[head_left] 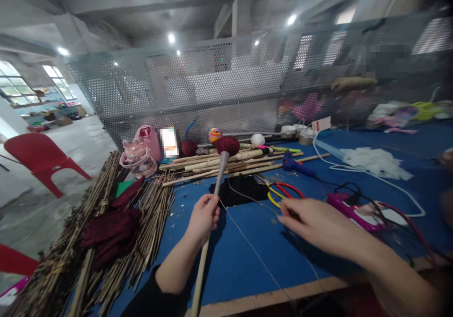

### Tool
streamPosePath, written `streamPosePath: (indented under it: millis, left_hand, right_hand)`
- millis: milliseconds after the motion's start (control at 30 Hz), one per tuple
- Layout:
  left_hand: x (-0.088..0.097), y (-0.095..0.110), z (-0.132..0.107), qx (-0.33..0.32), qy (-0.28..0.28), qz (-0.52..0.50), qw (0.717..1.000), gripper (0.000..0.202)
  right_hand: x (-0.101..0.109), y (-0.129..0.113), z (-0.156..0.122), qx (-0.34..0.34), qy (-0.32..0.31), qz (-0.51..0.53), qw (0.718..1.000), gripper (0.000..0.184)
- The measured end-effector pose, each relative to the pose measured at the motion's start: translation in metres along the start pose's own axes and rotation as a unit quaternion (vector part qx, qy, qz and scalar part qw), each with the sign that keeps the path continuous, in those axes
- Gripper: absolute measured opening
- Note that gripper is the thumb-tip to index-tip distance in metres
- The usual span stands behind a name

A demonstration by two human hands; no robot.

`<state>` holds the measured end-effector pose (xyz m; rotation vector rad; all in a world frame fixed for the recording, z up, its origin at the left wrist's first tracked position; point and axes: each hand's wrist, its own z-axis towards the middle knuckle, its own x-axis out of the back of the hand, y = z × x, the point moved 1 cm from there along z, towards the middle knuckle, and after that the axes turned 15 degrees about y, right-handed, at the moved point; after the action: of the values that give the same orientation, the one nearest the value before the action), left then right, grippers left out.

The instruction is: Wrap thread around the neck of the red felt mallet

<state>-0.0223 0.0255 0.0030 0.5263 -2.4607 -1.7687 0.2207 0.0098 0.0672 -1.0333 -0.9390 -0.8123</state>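
Observation:
My left hand (203,218) is closed around a wooden stick (201,274), which slants up from the table's front edge. At the stick's top sits a dark red, cloth-covered ball (227,145), with a grey wrapped neck (221,168) below it. A thin thread (253,244) hangs from near my left fingers towards the front edge. My right hand (314,225) pinches a thin thread (249,198) that runs back towards the stick's neck. Just beyond my right fingertips lie scissors (287,190) with red and yellow handles. A black cloth (240,192) lies behind the stick.
Bundled dry stalks (152,232) and dark red cloth (111,232) cover the left side. Wooden sticks (226,162) lie across the back. A blue glue gun (297,166), a purple power strip (357,213), cords and white material (377,162) occupy the right. A perforated metal screen (212,83) stands behind.

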Motion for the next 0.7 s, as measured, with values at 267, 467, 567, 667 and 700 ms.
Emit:
streamPosePath:
  millis: [267, 467, 567, 667, 700]
  left_hand:
    - [-0.001, 0.0, -0.004, 0.002, -0.006, 0.008, 1.0, 0.037]
    - [-0.002, 0.001, -0.006, -0.004, -0.009, 0.009, 1.0, 0.039]
    - [-0.003, 0.0, -0.005, -0.007, -0.007, 0.007, 1.0, 0.038]
    - [-0.003, -0.001, -0.004, -0.01, -0.004, 0.009, 1.0, 0.038]
    - [-0.003, 0.0, -0.004, -0.011, -0.004, 0.009, 1.0, 0.038]
  right_hand:
    - [-0.04, 0.027, -0.054, -0.105, -0.073, -0.141, 0.982, 0.014]
    - [-0.041, 0.017, -0.06, -0.081, -0.077, -0.071, 0.991, 0.014]
    - [-0.046, -0.01, -0.07, -0.041, -0.135, 0.064, 0.988, 0.014]
    - [-0.052, -0.036, -0.078, -0.036, -0.141, 0.112, 0.983, 0.015]
    - [-0.053, -0.042, -0.079, -0.027, -0.143, 0.123, 0.982, 0.015]
